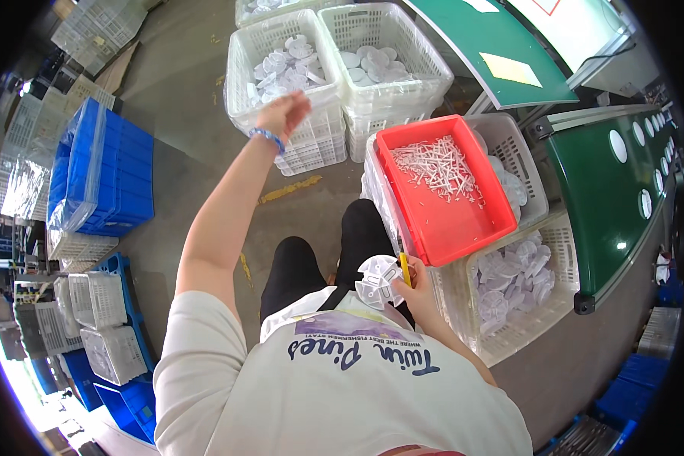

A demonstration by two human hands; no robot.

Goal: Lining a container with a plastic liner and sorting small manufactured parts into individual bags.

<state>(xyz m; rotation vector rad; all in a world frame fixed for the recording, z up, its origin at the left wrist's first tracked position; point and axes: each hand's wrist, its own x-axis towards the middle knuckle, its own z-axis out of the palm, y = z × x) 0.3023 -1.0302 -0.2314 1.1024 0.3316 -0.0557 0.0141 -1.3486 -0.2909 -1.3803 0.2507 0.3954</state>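
Just above the lap, a clear slotted plastic disc (376, 283) sits in the right hand (419, 289), whose fingers pinch its edge together with a yellow tool (405, 268). The disc looks light, stiff and slick, its thin slotted parts possibly brittle, so the outer rim seems the safest hold. Fingers loosely extended and visibly grasping nothing, the left hand (284, 114) hovers by a white crate (240, 59) of clear pieces (289, 67).

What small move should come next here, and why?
Probably bring the left hand to the slotted plastic disc: that hand looks empty near a white crate, while the right hand appears to hold both disc and yellow tool.
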